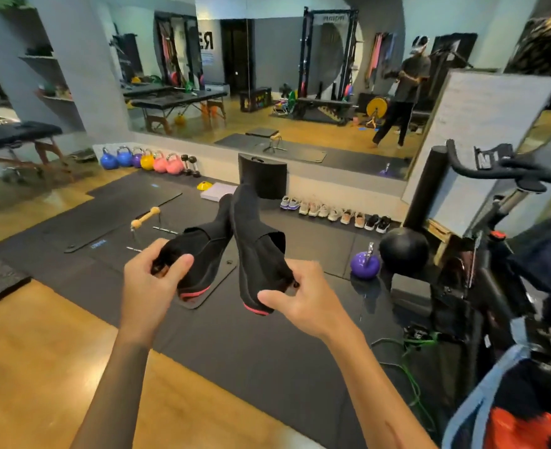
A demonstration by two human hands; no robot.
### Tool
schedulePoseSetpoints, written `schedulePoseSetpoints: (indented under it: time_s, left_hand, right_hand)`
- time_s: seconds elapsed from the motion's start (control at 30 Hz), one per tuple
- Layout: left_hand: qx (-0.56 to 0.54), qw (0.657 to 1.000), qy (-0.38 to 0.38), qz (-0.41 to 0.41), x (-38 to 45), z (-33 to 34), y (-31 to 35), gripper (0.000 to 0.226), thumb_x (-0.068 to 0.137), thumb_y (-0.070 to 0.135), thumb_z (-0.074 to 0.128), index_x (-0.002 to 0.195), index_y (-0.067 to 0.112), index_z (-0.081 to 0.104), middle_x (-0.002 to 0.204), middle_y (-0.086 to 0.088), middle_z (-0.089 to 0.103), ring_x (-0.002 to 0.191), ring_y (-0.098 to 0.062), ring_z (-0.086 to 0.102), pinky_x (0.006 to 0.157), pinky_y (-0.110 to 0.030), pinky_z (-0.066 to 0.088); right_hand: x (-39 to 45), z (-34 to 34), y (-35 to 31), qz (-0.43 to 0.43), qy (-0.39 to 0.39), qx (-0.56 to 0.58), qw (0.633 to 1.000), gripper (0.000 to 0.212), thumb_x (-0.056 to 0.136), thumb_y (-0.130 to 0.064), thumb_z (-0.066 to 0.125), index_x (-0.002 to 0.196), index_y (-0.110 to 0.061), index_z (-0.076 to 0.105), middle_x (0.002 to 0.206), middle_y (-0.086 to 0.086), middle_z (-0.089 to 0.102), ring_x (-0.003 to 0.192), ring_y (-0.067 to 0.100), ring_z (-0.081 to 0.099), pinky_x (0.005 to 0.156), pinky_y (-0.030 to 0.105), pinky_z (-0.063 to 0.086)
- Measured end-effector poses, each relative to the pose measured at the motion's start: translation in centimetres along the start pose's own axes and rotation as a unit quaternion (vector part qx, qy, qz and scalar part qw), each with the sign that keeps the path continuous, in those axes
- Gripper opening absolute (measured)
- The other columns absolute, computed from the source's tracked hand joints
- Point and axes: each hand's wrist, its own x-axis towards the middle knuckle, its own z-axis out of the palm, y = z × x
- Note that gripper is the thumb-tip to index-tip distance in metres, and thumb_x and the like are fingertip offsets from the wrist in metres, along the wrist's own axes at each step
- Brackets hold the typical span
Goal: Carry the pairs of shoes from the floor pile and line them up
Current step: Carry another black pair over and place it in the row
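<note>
I hold a pair of black knit shoes with pink heel soles out in front of me, toes pointing away. My left hand (151,283) grips the heel of the left shoe (203,251). My right hand (300,299) pinches the heel of the right shoe (254,241). Far ahead, a row of several shoes (335,215) stands lined up on the black mat along the base of the mirror wall, from a purple-white pair on the left to a black pair on the right.
Black floor mats (267,345) cover the middle floor, with wood floor at left. A purple kettlebell (365,264), a black ball (403,251) and an exercise bike (494,254) stand at right. Coloured kettlebells (141,160) line the wall at left. A green cable (410,367) lies on the mat.
</note>
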Motion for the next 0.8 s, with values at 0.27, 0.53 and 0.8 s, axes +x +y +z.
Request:
schedulePoseSetpoints:
  time_s: [0.27, 0.53, 0.8]
  left_hand:
    - [0.024, 0.990, -0.137, 0.014, 20.3, 8.3, -9.2, 0.011, 0.086, 0.003, 0.066, 0.084, 0.013, 0.063, 0.074, -0.002, 0.063, 0.069, -0.009, 0.057, 0.062, -0.012, 0.044]
    - [0.048, 0.963, -0.263, 0.034, 33.9, 22.3, -16.1, 0.037, 0.081, 0.000, 0.069, 0.112, 0.019, 0.064, 0.102, 0.009, 0.069, 0.093, 0.003, 0.062, 0.081, -0.006, 0.042]
    - [0.189, 0.931, -0.294, 0.104, 46.0, 38.4, -21.7, 0.033, 0.081, 0.001, 0.071, 0.113, 0.001, 0.063, 0.100, -0.010, 0.066, 0.094, -0.026, 0.062, 0.077, -0.024, 0.040]
  right_hand:
    - [16.0, -5.3, 6.3, 0.089, 0.064, -0.226, 0.968, 0.024, 0.077, -0.020, 0.070, 0.070, -0.008, 0.051, 0.065, 0.004, 0.056, 0.059, 0.020, 0.047, 0.052, 0.037, 0.034]
    - [26.9, -13.2, 18.4, 0.208, 0.145, -0.253, 0.934, 0.036, 0.084, -0.028, 0.075, 0.113, -0.008, 0.066, 0.111, 0.009, 0.066, 0.106, 0.025, 0.061, 0.091, 0.040, 0.051]
    - [37.2, -24.6, 31.0, 0.199, 0.173, -0.311, 0.913, 0.048, 0.079, -0.033, 0.079, 0.105, 0.006, 0.065, 0.095, 0.018, 0.070, 0.095, 0.033, 0.064, 0.083, 0.048, 0.052]
